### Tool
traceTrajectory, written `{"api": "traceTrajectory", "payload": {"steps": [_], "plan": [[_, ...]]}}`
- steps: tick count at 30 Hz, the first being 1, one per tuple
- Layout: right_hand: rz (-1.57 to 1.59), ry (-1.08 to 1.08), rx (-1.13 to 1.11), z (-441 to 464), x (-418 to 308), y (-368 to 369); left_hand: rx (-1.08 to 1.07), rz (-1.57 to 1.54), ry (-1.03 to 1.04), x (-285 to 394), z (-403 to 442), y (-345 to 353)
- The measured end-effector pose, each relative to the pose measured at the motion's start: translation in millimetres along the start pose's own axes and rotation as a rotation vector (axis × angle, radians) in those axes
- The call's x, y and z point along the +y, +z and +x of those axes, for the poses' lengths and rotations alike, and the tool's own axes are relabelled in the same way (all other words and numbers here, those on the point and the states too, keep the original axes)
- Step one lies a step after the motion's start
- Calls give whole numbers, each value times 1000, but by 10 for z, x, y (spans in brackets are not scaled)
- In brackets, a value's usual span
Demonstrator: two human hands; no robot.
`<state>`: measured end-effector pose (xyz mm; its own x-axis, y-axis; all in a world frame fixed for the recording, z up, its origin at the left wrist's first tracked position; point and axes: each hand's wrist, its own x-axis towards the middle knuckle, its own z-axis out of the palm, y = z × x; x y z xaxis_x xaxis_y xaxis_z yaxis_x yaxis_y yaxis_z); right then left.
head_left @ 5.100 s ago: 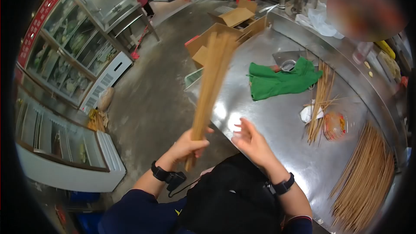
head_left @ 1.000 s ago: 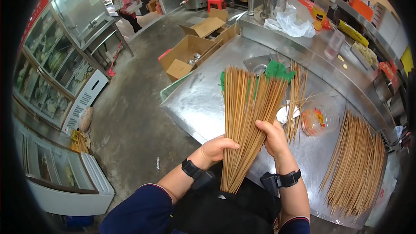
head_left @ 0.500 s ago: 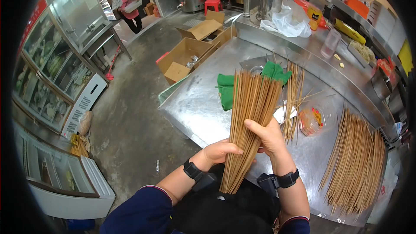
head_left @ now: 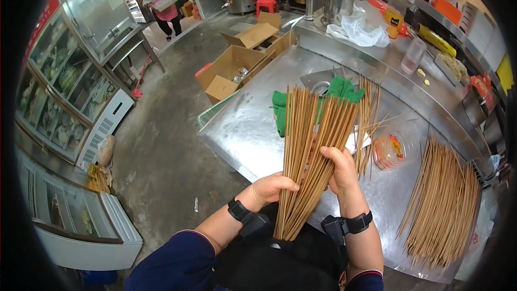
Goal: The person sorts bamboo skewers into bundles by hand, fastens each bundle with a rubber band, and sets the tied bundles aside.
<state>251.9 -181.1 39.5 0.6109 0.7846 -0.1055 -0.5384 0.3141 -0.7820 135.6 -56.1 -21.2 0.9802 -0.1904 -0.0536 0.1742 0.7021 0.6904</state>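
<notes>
A thick bundle of brown wooden skewers (head_left: 326, 145) stands tilted before my body, its lower ends near my dark apron. My left hand (head_left: 272, 187) is closed round the left part of the bundle, thumb across the front. Round the right part my right hand (head_left: 340, 170) is closed too, thumb on top. A gap shows between the two parts at the top, and they meet at the bottom. Behind the bundle lies a green cloth (head_left: 344, 90) on the steel table (head_left: 242, 124). Loose skewers (head_left: 366, 113) lie just beyond my right hand.
A large pile of skewers (head_left: 441, 205) covers the table's right end. Near it sits a clear plastic tub (head_left: 389, 150) with red and yellow contents. Open cardboard boxes (head_left: 229, 70) stand past the far left edge. A person (head_left: 160, 1) carries a tray in the doorway.
The single bundle has parted into two fans, my right hand moving slightly right with its share. In the doorway the person with the tray has come a little nearer.
</notes>
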Motion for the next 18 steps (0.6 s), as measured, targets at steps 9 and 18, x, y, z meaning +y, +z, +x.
{"api": "traceTrajectory", "payload": {"steps": [9,18], "plan": [[-129,-94,97,52,73,175,-58,2,-101,-53,65,-36],[-333,55,1,44,-80,33,-205,-198,-67,-93,117,3]]}}
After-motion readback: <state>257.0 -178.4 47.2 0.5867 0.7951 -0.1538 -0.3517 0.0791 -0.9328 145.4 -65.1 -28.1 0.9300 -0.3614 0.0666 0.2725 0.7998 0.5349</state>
